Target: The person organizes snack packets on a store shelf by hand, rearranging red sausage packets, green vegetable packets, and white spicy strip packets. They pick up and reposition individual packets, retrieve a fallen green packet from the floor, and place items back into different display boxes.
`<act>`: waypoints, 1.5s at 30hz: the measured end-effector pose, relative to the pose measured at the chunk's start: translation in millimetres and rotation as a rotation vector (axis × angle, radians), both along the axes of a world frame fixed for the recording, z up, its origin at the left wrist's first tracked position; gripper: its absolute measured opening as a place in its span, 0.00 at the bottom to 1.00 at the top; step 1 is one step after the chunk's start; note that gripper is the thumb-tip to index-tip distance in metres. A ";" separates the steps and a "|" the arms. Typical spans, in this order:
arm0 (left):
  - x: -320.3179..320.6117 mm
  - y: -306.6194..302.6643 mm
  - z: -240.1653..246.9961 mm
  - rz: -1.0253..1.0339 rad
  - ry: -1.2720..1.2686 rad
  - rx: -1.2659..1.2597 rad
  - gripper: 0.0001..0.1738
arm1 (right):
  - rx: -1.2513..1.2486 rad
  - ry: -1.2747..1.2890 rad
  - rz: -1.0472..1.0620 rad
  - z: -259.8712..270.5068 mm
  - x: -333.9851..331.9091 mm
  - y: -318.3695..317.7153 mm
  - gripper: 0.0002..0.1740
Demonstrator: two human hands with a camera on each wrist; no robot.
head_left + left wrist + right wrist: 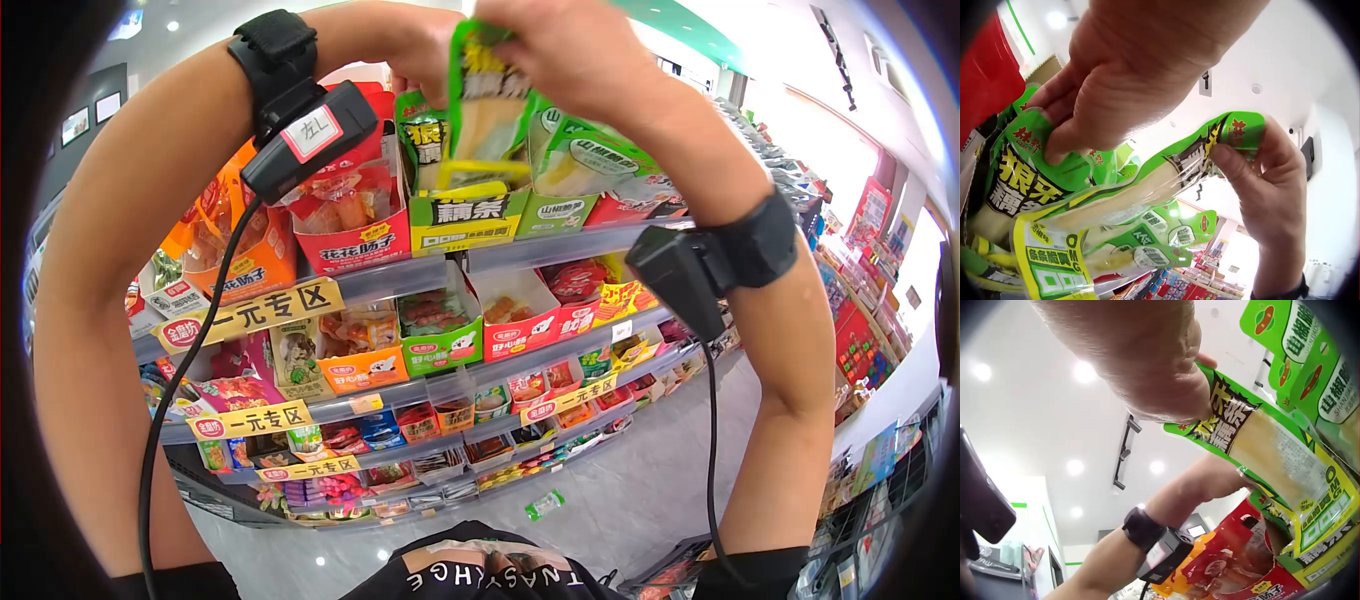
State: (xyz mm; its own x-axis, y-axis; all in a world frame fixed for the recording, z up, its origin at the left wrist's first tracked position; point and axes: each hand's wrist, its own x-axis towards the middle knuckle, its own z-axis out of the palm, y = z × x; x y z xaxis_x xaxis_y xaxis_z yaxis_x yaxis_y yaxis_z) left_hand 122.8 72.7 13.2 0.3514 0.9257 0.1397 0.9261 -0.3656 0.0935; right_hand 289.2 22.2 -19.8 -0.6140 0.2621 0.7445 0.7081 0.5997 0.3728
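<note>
Left wrist: right fingers point(1282, 150) pinch one pouch point(1138, 197), left fingers point(1060, 94) another pouch point(1029, 153) inside the green box point(467, 214).

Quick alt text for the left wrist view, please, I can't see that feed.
A person's right hand pinches the top of a green-and-yellow packet slanting across the view. At upper left, their left hand grips the top of another green packet. Something red shows at the left edge.

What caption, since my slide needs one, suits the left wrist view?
The right hand holds a green snack packet while the left hand pinches another packet.
</note>
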 end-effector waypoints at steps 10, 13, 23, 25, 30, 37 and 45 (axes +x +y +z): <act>-20.3 1.0 10.2 0.045 0.073 0.318 0.14 | -0.108 0.081 0.008 -49.4 -28.6 55.2 0.23; -29.5 2.4 10.4 0.033 0.074 0.387 0.21 | -0.105 0.150 -0.015 -45.1 -25.5 50.8 0.32; -1.6 8.2 8.4 -0.035 0.359 0.211 0.29 | -0.261 -0.089 -0.103 -37.5 -18.1 30.4 0.30; -2.0 15.6 0.5 -0.015 0.294 0.172 0.25 | -0.213 -0.122 -0.019 -41.2 -16.9 29.9 0.30; -9.5 41.1 -3.4 0.002 0.237 -0.152 0.25 | -0.402 -0.065 0.044 -32.6 -15.1 43.7 0.35; -2.7 35.1 7.1 0.021 0.157 -0.252 0.20 | -0.403 -0.093 -0.023 -30.6 -23.3 32.4 0.26; -16.2 51.0 8.9 -0.047 -0.040 -0.493 0.19 | -0.589 -0.206 0.131 -2.6 -28.8 60.2 0.32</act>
State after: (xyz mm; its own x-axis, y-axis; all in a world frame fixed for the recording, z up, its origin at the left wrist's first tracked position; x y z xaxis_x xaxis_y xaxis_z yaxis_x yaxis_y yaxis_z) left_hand 106.5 123.7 22.1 0.3979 0.8681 -0.2969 0.9017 -0.3104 0.3010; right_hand 260.4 82.5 -22.4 -0.7837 0.5049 0.3619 0.5642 0.8223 0.0746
